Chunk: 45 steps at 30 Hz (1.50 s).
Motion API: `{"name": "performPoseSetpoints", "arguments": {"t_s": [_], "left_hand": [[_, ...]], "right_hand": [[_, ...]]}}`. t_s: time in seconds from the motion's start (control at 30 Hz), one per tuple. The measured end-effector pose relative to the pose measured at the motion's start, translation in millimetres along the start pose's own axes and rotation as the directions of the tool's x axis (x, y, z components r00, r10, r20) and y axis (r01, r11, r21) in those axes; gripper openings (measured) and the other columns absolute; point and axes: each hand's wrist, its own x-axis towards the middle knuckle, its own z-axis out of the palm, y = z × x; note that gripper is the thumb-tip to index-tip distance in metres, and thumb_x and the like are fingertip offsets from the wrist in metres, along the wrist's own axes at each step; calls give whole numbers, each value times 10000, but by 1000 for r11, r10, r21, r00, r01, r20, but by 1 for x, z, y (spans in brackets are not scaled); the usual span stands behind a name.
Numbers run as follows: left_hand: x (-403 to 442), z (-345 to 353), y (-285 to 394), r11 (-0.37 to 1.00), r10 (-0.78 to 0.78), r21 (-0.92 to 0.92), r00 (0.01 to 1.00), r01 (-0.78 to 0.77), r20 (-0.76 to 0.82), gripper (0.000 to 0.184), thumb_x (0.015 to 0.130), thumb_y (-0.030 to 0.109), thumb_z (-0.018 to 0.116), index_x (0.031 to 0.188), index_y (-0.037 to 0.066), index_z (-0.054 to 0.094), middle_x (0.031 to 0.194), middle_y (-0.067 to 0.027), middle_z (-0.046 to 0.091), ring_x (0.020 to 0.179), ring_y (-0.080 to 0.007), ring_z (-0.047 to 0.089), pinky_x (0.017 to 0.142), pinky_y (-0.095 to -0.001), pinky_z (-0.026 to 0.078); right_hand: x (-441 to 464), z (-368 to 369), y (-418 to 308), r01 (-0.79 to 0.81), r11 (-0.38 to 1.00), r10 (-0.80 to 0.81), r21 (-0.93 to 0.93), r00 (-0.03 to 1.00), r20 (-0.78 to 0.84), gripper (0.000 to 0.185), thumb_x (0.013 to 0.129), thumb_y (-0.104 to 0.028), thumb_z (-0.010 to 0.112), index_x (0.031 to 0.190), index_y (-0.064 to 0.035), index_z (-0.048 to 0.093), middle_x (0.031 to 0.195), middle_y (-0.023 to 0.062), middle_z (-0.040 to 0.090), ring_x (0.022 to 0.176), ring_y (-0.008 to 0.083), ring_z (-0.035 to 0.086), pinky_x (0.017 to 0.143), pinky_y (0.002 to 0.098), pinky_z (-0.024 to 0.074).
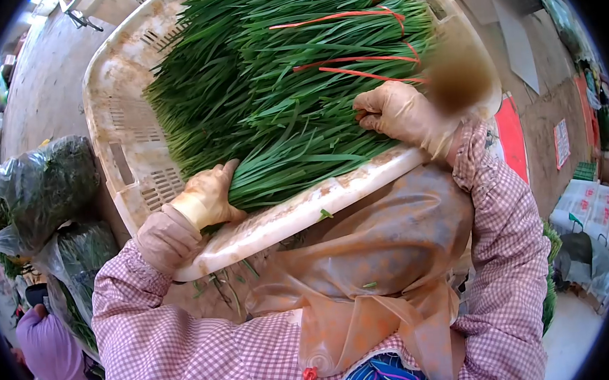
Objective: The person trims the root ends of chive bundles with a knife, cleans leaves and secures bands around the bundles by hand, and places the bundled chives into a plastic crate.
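Observation:
A thick bunch of garlic chives (295, 164) lies along the near side of a dirty white plastic crate (273, 243). My left hand (209, 195), in a pale glove, is closed around the bunch's left end, thumb on top. At the bunch's right end, my gloved right hand (404, 118) has its fingers curled in against the chives. A bit of red shows at those fingertips; the palm side is hidden. Beyond my hands, several more bunches of chives (322, 37) lie side by side, with red ties (362, 60) near their right ends.
Clear plastic bags of greens (53, 186) stand on the left, near a person in a purple top (51, 349). A stained translucent apron (386, 248) hangs between me and the crate. White printed sacks (585, 209) are on the right. A brown blur covers the crate's right corner.

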Motion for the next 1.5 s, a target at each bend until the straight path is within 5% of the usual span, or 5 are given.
{"name": "performPoseSetpoints", "arguments": {"t_s": [0.3,0.73,0.9,1.07,1.5], "left_hand": [[-1,-1,0,1000,22,-20,1000,-22,-14,964,609,353,823,1380,-15,377,1148,-243,587,1102,-381,563,945,-418,459],[1,0,-2,999,32,0,999,-32,-5,989,607,360,818,1387,-38,357,1143,-251,586,1091,-387,565,930,-422,465],[-1,-2,-3,999,34,-17,999,-33,22,936,619,366,815,1369,-1,391,1187,-226,593,1123,-348,575,936,-399,478],[-16,-8,0,995,83,63,996,-81,-35,1027,623,420,797,1418,-36,332,1123,-232,615,1039,-352,615,879,-410,497],[-15,-28,72,844,361,-236,834,-483,-416,560,777,179,624,1294,-4,509,984,-248,648,966,-396,619,864,-447,499]], "right_hand": [[-5,4,-1,204,945,-236,-255,967,-101,75,790,-139,629,820,-71,618,731,169,629,733,403,604,629,456,489],[-61,-23,-35,-114,714,241,691,966,-90,74,899,-96,609,890,-25,625,722,19,624,634,94,573,580,247,481],[-52,12,-86,366,924,-365,109,931,-28,99,795,-145,670,842,-71,624,754,141,623,723,361,605,651,393,497],[-46,52,-119,485,504,-530,-715,827,187,175,761,-269,661,807,-127,570,688,38,577,655,204,613,595,364,470],[-56,92,-135,671,624,-552,-400,741,382,98,795,-143,586,861,-82,626,767,100,646,715,282,663,603,371,525]]}}
